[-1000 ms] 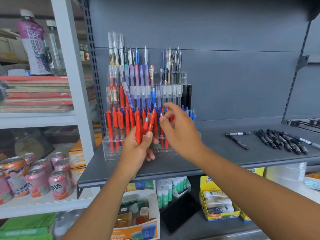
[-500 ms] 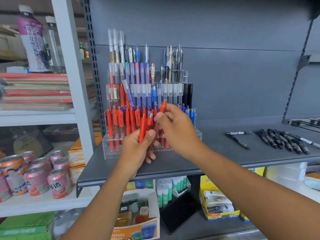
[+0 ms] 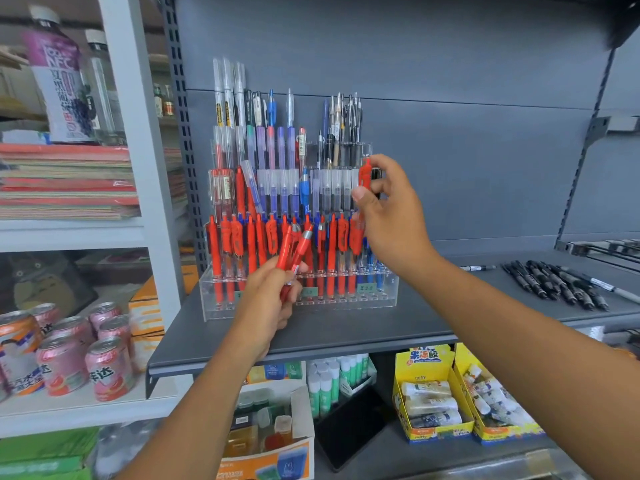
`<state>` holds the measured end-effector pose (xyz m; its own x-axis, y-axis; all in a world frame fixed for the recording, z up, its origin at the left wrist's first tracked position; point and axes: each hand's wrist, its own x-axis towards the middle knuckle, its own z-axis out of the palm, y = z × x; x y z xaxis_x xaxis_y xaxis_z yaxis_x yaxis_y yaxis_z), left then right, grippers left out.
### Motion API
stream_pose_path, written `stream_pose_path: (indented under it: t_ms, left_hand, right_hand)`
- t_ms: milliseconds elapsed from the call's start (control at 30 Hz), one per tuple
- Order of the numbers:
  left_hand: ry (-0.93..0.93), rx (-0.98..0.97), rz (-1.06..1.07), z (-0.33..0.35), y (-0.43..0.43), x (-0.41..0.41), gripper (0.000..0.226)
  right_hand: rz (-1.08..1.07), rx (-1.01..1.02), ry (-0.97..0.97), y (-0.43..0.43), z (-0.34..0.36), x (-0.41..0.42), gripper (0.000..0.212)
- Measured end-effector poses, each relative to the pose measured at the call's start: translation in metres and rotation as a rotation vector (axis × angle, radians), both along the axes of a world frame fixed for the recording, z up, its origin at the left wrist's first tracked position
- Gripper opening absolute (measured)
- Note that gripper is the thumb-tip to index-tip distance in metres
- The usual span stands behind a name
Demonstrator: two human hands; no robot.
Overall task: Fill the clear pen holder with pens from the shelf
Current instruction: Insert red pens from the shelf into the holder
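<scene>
At the bottom edge of my feed both forearms enter, cut off by the frame. Below the grey shelf [image 3: 381,323], at five o'clock, sit yellow boxes [image 3: 433,403] of small tubes, and at eight o'clock pink cans [image 3: 69,358] blur on a white rack.

Just left of centre, my left hand [image 3: 266,299] is clenched round a bundle of red pens [image 3: 294,247] that tilt toward one o'clock. I count at least two, but the fingers hide their lower ends and I cannot tell the full number.

Right of centre, the right hand [image 3: 391,216] pinches one red pen [image 3: 363,174] upright between thumb and fingers. Only its clip end shows above the thumb, and the barrel is mostly behind the hand.

Behind both hands the clear pen holder [image 3: 346,301] stands on the shelf, stepped in tiers toward the grey back panel. Its front row holds red pens, and the row's right end is covered by the right hand (a few blue barrels peek out below the wrist). Small labels on its front are too blurred to read surely.

At three o'clock, well apart from the holder, black pens [image 3: 554,282] lie loose on the shelf, the last ones cut off by the frame edge.
</scene>
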<state>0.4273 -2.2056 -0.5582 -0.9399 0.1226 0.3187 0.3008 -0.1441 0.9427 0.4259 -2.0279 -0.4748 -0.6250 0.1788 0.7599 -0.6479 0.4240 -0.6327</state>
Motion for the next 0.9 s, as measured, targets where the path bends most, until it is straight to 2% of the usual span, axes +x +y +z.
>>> stream_pose_path:
  t_ms: [233, 400, 900]
  left_hand:
    - [0.038, -0.079, 0.068, -0.001, 0.001, 0.002, 0.022]
    - [0.076, -0.083, 0.097, 0.0, 0.002, 0.004, 0.018]
    - [0.127, -0.165, 0.131, 0.002, 0.004, 0.006, 0.028]
  right_hand:
    - [-0.048, -0.018, -0.05, 0.013, -0.001, -0.002, 0.056]
    - [-0.117, 0.002, -0.043, 0.018, -0.008, -0.006, 0.052]
    - [-0.133, 0.067, -0.032, 0.013, -0.025, -0.01, 0.045]
